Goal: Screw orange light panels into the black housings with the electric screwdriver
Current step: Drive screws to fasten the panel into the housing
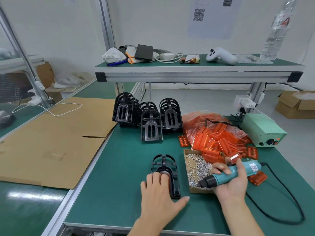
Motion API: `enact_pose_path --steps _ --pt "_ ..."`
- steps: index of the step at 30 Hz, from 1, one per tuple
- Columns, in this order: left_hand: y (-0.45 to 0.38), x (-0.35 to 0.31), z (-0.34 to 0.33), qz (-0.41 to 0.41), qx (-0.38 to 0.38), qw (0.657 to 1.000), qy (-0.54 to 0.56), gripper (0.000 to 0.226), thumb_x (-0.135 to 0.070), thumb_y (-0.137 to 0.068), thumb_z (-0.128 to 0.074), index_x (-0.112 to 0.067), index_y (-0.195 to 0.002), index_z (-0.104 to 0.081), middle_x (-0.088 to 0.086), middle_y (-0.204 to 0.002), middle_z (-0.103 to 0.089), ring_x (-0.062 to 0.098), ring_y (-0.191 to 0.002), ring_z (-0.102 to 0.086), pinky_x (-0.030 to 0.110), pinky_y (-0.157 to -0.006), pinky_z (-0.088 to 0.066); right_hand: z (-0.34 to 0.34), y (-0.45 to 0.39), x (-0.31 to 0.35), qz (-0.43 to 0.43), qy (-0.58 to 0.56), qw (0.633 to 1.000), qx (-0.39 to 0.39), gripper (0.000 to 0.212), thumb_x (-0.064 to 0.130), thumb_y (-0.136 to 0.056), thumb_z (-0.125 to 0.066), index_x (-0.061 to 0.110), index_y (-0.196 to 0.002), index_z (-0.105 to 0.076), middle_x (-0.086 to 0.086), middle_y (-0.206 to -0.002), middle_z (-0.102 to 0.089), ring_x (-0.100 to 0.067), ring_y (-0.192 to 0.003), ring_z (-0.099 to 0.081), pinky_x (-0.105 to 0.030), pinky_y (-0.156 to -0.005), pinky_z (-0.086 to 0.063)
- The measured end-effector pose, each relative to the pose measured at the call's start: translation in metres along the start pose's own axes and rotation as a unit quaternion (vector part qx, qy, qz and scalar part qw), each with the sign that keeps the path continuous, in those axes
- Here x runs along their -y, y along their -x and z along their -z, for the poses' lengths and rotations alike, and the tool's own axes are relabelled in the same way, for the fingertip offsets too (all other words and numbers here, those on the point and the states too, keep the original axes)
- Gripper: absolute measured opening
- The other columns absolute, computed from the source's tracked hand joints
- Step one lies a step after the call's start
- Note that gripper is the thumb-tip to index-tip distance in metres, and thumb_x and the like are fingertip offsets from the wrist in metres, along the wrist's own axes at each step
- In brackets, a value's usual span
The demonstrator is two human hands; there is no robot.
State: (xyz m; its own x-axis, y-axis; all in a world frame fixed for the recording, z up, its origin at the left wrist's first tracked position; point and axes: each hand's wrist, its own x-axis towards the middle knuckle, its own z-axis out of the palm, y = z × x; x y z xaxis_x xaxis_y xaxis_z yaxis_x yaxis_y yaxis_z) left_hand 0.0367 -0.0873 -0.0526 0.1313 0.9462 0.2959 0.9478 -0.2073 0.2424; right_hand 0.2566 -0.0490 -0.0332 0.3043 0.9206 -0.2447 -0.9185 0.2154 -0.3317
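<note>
A black housing [164, 163] lies flat on the green mat in front of me, with an orange panel barely showing under my fingers. My left hand [159, 196] presses flat on the housing with straight fingers. My right hand [233, 181] grips the teal electric screwdriver [228, 175], whose black tip points left and down over a cardboard tray of screws [196, 166]. A heap of orange light panels [219, 142] spills from a clear bag behind the tray. Several empty black housings [148, 118] stand stacked at the back.
A pale green power supply [263, 130] sits at the right, and the screwdriver's black cord [281, 201] loops across the mat. A flattened cardboard sheet [54, 138] covers the bench to the left. An upper shelf [196, 72] carries a controller, a charger and a bottle.
</note>
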Motion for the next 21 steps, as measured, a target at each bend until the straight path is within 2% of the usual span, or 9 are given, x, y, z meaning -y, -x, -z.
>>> enact_pose_path --steps 3,5,7,9,11,13,15,17,21 --pt "-0.014 -0.017 0.003 0.055 0.091 0.991 -0.08 0.084 -0.084 -0.071 -0.044 -0.021 -0.128 -0.046 0.001 -0.124 -0.043 0.027 -0.115 -0.038 0.046 -0.091 -0.037 -0.001 0.0 0.0 -0.002 0.005 1.0 0.011 0.03 0.042 -0.099 -0.06 0.018 -0.081 -0.067 0.009 -0.057 -0.035 -0.007 -0.061 -0.043 -0.017 -0.053 -0.038" --pt "-0.018 -0.021 0.005 0.085 0.108 0.988 -0.066 0.076 -0.076 -0.076 -0.048 -0.021 -0.128 -0.045 0.001 -0.125 -0.042 0.027 -0.114 -0.038 0.044 -0.09 -0.038 0.002 0.0 -0.001 -0.007 0.003 1.0 0.027 0.032 0.042 -0.101 -0.057 0.019 -0.081 -0.066 0.01 -0.057 -0.035 -0.006 -0.061 -0.042 -0.016 -0.053 -0.037" --pt "-0.02 -0.019 0.011 0.123 0.103 0.987 -0.002 0.062 -0.072 -0.074 -0.047 -0.026 -0.115 -0.047 -0.004 -0.117 -0.041 0.023 -0.108 -0.039 0.039 -0.085 -0.039 0.007 -0.001 -0.001 -0.01 0.008 0.999 0.044 0.033 0.044 -0.101 -0.056 0.02 -0.081 -0.066 0.011 -0.055 -0.035 -0.006 -0.062 -0.042 -0.016 -0.054 -0.036" --pt "-0.024 -0.011 0.022 0.177 0.082 0.97 0.148 0.045 -0.067 -0.072 -0.049 -0.032 -0.099 -0.047 -0.011 -0.105 -0.044 0.017 -0.1 -0.043 0.032 -0.08 -0.039 0.01 -0.002 -0.001 -0.013 0.02 0.998 0.057 0.034 0.045 -0.101 -0.055 0.02 -0.08 -0.067 0.012 -0.054 -0.035 -0.005 -0.061 -0.042 -0.016 -0.054 -0.036" --pt "-0.029 0.006 0.035 0.238 0.045 0.916 0.32 0.032 -0.058 -0.07 -0.055 -0.035 -0.09 -0.052 -0.014 -0.094 -0.058 0.003 -0.088 -0.054 0.024 -0.072 -0.04 0.012 -0.002 -0.002 -0.016 0.033 0.997 0.065 0.034 0.046 -0.1 -0.056 0.021 -0.08 -0.067 0.012 -0.053 -0.034 -0.005 -0.061 -0.042 -0.016 -0.054 -0.037" --pt "-0.033 0.027 0.048 0.309 0.005 0.847 0.432 0.029 -0.05 -0.068 -0.062 -0.031 -0.09 -0.063 -0.012 -0.082 -0.069 -0.005 -0.077 -0.061 0.024 -0.067 -0.045 0.014 -0.003 -0.002 -0.012 0.037 0.997 0.069 0.033 0.046 -0.099 -0.057 0.022 -0.08 -0.066 0.013 -0.053 -0.035 -0.004 -0.062 -0.042 -0.016 -0.054 -0.037" --pt "-0.034 0.052 0.058 0.367 -0.013 0.804 0.468 0.026 -0.043 -0.071 -0.067 -0.024 -0.088 -0.07 -0.01 -0.076 -0.072 0.006 -0.075 -0.067 0.035 -0.073 -0.057 0.015 -0.004 -0.002 -0.009 0.04 0.997 0.073 0.031 0.047 -0.098 -0.057 0.023 -0.08 -0.065 0.013 -0.054 -0.035 -0.004 -0.062 -0.042 -0.016 -0.054 -0.038" --pt "-0.033 0.077 0.064 0.396 -0.006 0.802 0.447 0.02 -0.036 -0.078 -0.07 -0.017 -0.082 -0.072 -0.002 -0.074 -0.073 0.017 -0.071 -0.07 0.041 -0.073 -0.063 0.014 -0.006 -0.004 -0.005 0.047 0.996 0.074 0.032 0.049 -0.099 -0.056 0.025 -0.079 -0.064 0.014 -0.054 -0.034 -0.003 -0.063 -0.042 -0.015 -0.054 -0.038" --pt "-0.028 0.112 0.064 0.396 0.044 0.82 0.411 0.022 -0.025 -0.084 -0.07 -0.006 -0.074 -0.066 0.003 -0.062 -0.07 0.017 -0.052 -0.066 0.027 -0.052 -0.057 0.009 -0.009 -0.01 0.008 0.071 0.995 0.067 0.034 0.05 -0.1 -0.051 0.027 -0.078 -0.062 0.015 -0.053 -0.034 -0.002 -0.063 -0.043 -0.013 -0.056 -0.037"
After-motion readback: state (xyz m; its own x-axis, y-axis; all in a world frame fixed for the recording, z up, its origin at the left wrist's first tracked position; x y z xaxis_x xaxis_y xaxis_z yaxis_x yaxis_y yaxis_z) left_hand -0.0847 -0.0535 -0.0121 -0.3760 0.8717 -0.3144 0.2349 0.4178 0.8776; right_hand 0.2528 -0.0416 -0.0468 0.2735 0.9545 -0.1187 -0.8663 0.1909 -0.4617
